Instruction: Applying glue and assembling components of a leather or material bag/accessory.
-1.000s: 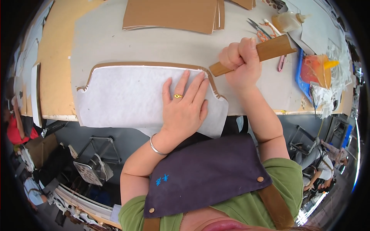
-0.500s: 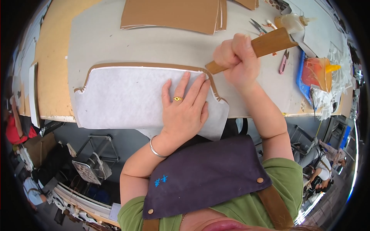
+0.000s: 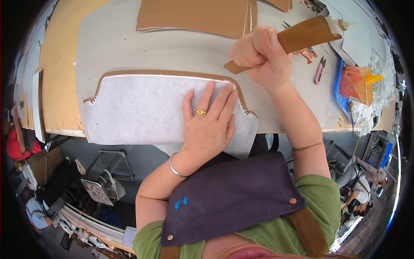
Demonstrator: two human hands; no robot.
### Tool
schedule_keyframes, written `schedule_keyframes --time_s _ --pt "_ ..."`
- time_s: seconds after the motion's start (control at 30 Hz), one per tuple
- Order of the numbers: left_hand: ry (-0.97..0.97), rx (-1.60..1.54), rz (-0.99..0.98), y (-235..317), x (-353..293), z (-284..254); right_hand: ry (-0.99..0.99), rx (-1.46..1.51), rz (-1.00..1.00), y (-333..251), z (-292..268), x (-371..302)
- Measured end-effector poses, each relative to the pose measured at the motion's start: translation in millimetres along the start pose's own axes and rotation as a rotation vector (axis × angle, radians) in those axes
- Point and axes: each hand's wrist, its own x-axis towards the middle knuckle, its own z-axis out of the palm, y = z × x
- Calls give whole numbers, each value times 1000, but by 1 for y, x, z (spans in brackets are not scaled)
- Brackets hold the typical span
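Head view (only one). White sheet (image 3: 138, 114) w/ a brown border (image 3: 164, 73) lies on the table (image 3: 125, 47), right in front of the person; its near edge hangs past the table's front edge.

L hand (image 3: 209, 125): palm down, fingers a bit spread, laid on the sheet near its upper R corner. Not gripping anything, looks like it's steadying. R hand (image 3: 267, 60): clenched round a wooden stick (image 3: 306, 35), raised; the stick's narrow end points at the table, just beyond that same corner. Can't tell if the tip touches anything.

Progress, judging from how it lies now: border runs the full far edge, round both upper corners and down to the notch each side, w/ small pleats or cuts at the curves, esp. lower R. So that stretch looks mostly formed. Near edge = plain white, no brown showing, so if it's meant to get a border, that part isn't done. Can't tell how firmly the border is stuck or pressed, nor what's under the L hand.

Round abt: stack of brown sheets (image 3: 194, 17) at the far side, apart from the sheet; pink snips (image 3: 319, 71) R of the R hand; farther R an orange pot (image 3: 353, 82) w/ a yellow top, by a blue tray (image 3: 340, 99).
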Motion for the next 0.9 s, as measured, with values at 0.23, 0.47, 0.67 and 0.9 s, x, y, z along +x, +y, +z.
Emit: schedule_keyframes --time_s 0.23,0.47,0.67,0.9 --pt "18 8 13 0 -2 1 -65 106 -70 -3 -4 3" --pt "24 5 5 1 -1 2 199 -35 -68 -13 -3 -12" --pt "35 17 4 0 1 2 233 -115 -168 -15 1 -30" --pt "41 10 9 1 1 2 331 -79 -186 -8 12 -35"
